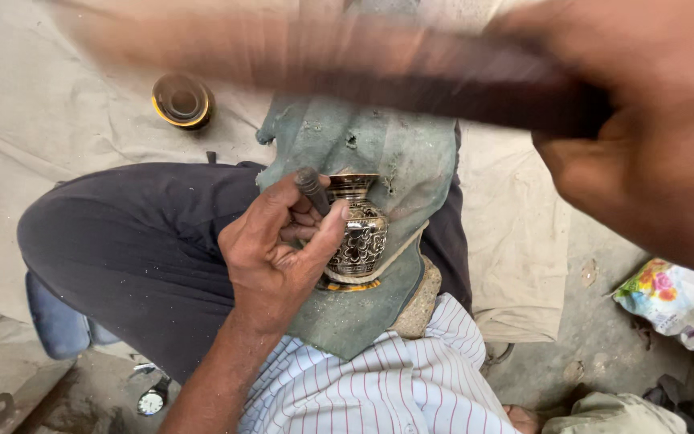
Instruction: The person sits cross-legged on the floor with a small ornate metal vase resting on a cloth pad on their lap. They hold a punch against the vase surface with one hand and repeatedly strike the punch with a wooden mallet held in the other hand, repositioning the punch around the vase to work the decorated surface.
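Observation:
A small brass vase point(357, 233) with dark engraved patterns lies on a grey-green cloth point(379, 145) over my lap. My left hand point(279, 249) grips a short dark metal punch point(312, 189), its lower end set against the vase's shoulder, thumb resting on the vase body. My right hand point(652, 137) is raised close to the camera at the upper right, closed around a long dark wooden-looking handle point(379, 68) that is blurred with motion and stretches left across the top of the view.
A small round tin with a yellow rim point(181, 100) stands on the beige floor cloth at the upper left. A stone point(419, 309) props the lap cloth. A flowered plastic bag point(680, 305) lies at the right, and a small clock point(152, 399) lies on the ground at the lower left.

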A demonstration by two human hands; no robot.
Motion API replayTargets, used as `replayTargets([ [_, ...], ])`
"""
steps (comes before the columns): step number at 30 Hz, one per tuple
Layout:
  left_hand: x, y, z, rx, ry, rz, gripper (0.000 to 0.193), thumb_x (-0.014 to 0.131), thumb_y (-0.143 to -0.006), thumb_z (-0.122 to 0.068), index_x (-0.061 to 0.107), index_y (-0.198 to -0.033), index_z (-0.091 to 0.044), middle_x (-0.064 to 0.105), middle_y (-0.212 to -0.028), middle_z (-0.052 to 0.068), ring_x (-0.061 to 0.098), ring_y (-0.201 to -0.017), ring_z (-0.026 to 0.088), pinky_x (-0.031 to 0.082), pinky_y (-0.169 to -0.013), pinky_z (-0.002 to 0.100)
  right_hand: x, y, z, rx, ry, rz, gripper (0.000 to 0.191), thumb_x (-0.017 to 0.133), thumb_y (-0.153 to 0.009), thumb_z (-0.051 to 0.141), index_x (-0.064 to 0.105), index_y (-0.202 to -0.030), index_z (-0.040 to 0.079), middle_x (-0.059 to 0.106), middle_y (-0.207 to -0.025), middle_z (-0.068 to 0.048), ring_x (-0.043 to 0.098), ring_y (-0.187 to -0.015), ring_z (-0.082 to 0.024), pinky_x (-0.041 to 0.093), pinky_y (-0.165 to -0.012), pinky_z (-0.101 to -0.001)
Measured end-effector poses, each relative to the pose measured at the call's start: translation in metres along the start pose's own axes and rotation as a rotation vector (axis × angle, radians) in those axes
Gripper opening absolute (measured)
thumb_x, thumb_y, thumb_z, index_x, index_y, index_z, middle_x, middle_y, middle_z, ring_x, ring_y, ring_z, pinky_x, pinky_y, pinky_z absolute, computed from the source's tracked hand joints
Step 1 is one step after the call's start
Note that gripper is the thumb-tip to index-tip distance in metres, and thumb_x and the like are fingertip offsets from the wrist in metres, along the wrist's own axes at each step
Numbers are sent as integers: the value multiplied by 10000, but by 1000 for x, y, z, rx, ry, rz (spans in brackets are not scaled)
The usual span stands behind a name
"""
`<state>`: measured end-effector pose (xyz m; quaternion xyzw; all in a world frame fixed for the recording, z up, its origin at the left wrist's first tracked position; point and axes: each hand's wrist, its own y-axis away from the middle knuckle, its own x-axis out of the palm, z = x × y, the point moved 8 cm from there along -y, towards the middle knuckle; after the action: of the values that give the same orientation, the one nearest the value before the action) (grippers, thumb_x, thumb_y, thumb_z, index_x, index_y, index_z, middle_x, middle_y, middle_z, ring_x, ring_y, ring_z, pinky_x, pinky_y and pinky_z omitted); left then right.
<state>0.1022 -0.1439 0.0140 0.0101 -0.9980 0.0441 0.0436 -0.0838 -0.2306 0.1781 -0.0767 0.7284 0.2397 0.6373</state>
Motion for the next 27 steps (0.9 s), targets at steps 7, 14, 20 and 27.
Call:
replayTargets([
  [7, 7, 2, -26, 101, -118, -2, 270, 813, -930, -26, 669, -1152, 27, 705, -1012, 82, 699, -847, 91, 636, -718, 202, 16, 18, -18, 105, 150, 198, 427, 840, -793, 30, 695, -1177, 146, 725, -898, -73, 725, -866, -246, 573, -754, -394],
  [14, 19, 5, -48, 99, -166, 100, 341, 808, -932, -40, 687, -1248, 2, 744, -1097, 113, 781, -969, 143, 699, -805, 251, 50, 55, -65, 302, -968, -275, 649, 784, -783, -59, 529, -1379, -27, 661, -1053, -119, 683, -969, -227, 605, -846, -371],
  [20, 47, 12, -32, 87, -253, 176, 380, 814, -922, -57, 672, -1271, -7, 753, -1132, 135, 784, -977, 162, 701, -808, 256, 116, 108, -75, 346, -1556, -250, 584, 814, -808, 4, 549, -1328, 9, 704, -840, -96, 735, -795, -179, 665, -713, -354],
  [27, 61, 20, -9, 13, -272, 94, 368, 807, -939, -57, 664, -1276, -14, 760, -1056, 98, 789, -924, 134, 695, -771, 246, 114, 134, -78, 317, -800, -154, 468, 797, -796, -4, 594, -1217, -17, 703, -881, -91, 720, -822, -156, 650, -784, -323],
])
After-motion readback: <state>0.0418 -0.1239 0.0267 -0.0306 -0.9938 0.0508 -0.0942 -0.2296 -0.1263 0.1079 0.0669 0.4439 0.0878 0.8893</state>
